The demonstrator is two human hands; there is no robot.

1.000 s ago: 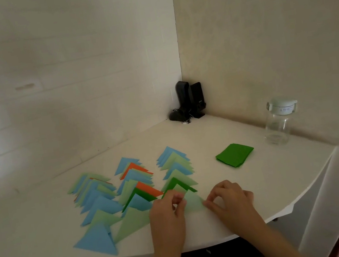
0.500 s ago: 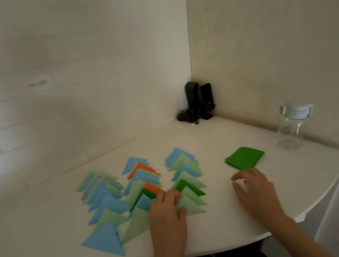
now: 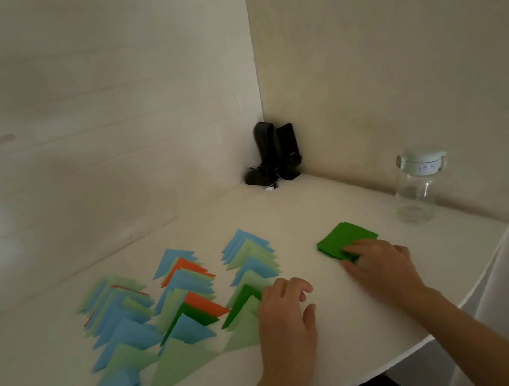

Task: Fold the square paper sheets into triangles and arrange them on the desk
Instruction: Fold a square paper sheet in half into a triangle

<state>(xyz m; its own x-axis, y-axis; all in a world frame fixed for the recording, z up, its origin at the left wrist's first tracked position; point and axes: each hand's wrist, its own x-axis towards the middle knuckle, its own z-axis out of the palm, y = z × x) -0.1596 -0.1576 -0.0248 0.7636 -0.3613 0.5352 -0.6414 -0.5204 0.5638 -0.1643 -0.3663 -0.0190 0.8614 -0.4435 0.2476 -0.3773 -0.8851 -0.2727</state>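
We are seeing three rows of folded triangles (image 3: 178, 308) lying at nine o'clock on the desk (image 3: 352, 337). Our left hand (image 3: 286, 316) is resting flat, fingers relaxed, on the nearest row. At two o'clock our right hand (image 3: 379, 264) is touching the green square sheets (image 3: 343, 238), fingers loosely spread; those are waiting unfolded.

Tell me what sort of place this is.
Probably a home desk set into a room corner. A white desk meets two plain walls; small black speakers stand in the corner, a clear water bottle sits near the wall, and folded paper triangles lie in rows.
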